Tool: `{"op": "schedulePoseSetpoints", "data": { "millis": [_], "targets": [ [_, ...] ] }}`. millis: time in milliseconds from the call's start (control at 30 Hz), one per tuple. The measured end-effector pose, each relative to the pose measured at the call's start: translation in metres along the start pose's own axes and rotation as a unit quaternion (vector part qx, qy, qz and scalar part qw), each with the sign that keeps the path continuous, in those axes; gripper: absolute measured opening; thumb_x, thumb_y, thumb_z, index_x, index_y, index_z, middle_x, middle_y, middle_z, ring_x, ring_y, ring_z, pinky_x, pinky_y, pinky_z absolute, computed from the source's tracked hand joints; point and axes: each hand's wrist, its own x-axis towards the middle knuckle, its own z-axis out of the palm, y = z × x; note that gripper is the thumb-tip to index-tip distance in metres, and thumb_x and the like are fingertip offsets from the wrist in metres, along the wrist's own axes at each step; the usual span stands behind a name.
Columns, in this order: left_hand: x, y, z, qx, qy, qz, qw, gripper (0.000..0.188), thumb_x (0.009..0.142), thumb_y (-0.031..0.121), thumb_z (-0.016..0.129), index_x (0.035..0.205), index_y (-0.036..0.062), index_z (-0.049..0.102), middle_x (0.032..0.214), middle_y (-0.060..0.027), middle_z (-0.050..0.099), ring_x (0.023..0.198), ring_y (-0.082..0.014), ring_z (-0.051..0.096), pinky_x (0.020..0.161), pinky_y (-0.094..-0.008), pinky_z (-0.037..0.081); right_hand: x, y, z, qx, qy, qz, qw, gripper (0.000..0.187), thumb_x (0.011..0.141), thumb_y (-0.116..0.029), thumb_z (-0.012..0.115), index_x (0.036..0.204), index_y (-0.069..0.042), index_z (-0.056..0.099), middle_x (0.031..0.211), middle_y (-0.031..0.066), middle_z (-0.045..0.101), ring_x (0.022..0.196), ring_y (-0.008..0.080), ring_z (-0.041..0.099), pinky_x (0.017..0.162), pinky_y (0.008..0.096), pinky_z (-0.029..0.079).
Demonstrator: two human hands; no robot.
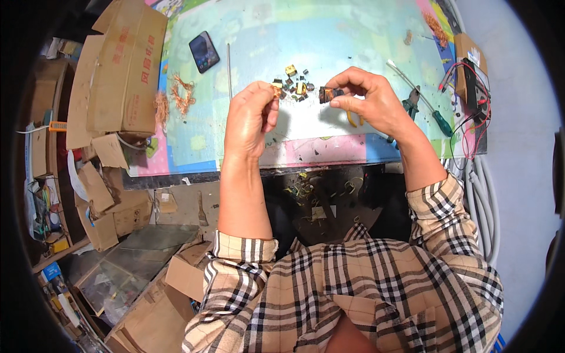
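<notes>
Coil (331, 95), dark with a copper-coloured part, sits between thumb and fingertips of the right hand (374, 99), which pinch its right end; the rest projects leftward past them. Left hand (249, 117): thumb and index pressed together at the tips, pinching a copper bit (276, 92), mostly hidden by the fingers. Small parts (301, 88) lie on the table (259, 35) between both hands. Pliers (411, 103) near right wrist; rod (229, 67) beyond left hand.

Dull, copper-wound component (325, 95), matt cardboard box (140, 73), glossy phone (204, 52), smooth metal rod (229, 70), cloth shirt (282, 294)
</notes>
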Motion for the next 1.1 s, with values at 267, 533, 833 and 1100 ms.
{"op": "schedulePoseSetpoints", "data": {
  "millis": [267, 533, 833, 1100],
  "targets": [
    [-0.005, 0.003, 0.006, -0.006, 0.001, 0.015, 1.000, 0.014, 0.092, 0.015, 0.056, 0.087, 0.0024, 0.060, 0.077, -0.0049, 0.060, 0.055, -0.0097, 0.049, 0.049, -0.0240, 0.037, 0.001, -0.002, -0.005, 0.027, -0.013, 0.033, 0.999, 0.024, 0.080, -0.008, 0.076, 0.104, -0.004, 0.070, 0.083, -0.0046, 0.056, 0.073, 0.0056, 0.047, 0.070, 0.0214, 0.043],
    [-0.004, 0.005, 0.021, -0.075, -0.056, 0.057, 0.994, 0.015, 0.095, 0.013, 0.056, 0.094, -0.0012, 0.061, 0.102, -0.0167, 0.068, 0.079, -0.0166, 0.065, 0.060, -0.0264, 0.051, 0.002, 0.003, -0.008, 0.154, -0.046, 0.048, 0.986, 0.027, 0.090, -0.013, 0.068, 0.115, -0.003, 0.066, 0.098, 0.0033, 0.069, 0.091, 0.0098, 0.062, 0.082, 0.0263, 0.050],
    [0.001, -0.001, 0.018, -0.135, -0.091, 0.059, 0.985, 0.011, 0.096, 0.012, 0.057, 0.095, 0.0012, 0.058, 0.101, -0.0220, 0.069, 0.080, -0.0198, 0.069, 0.064, -0.0288, 0.056, 0.002, 0.008, -0.010, 0.333, -0.069, 0.109, 0.934, 0.033, 0.100, -0.021, 0.057, 0.123, 0.002, 0.058, 0.110, 0.0113, 0.066, 0.092, 0.0140, 0.065, 0.081, 0.0256, 0.052],
    [-0.002, -0.007, 0.025, 0.044, -0.017, 0.075, 0.996, 0.012, 0.095, 0.009, 0.058, 0.102, -0.0009, 0.061, 0.085, -0.0103, 0.069, 0.069, -0.0108, 0.062, 0.060, -0.0248, 0.051, 0.003, 0.013, -0.011, 0.364, -0.067, 0.117, 0.921, 0.032, 0.101, -0.022, 0.054, 0.121, 0.002, 0.058, 0.107, 0.0118, 0.067, 0.088, 0.0130, 0.065, 0.076, 0.0236, 0.053]
  ]
}}
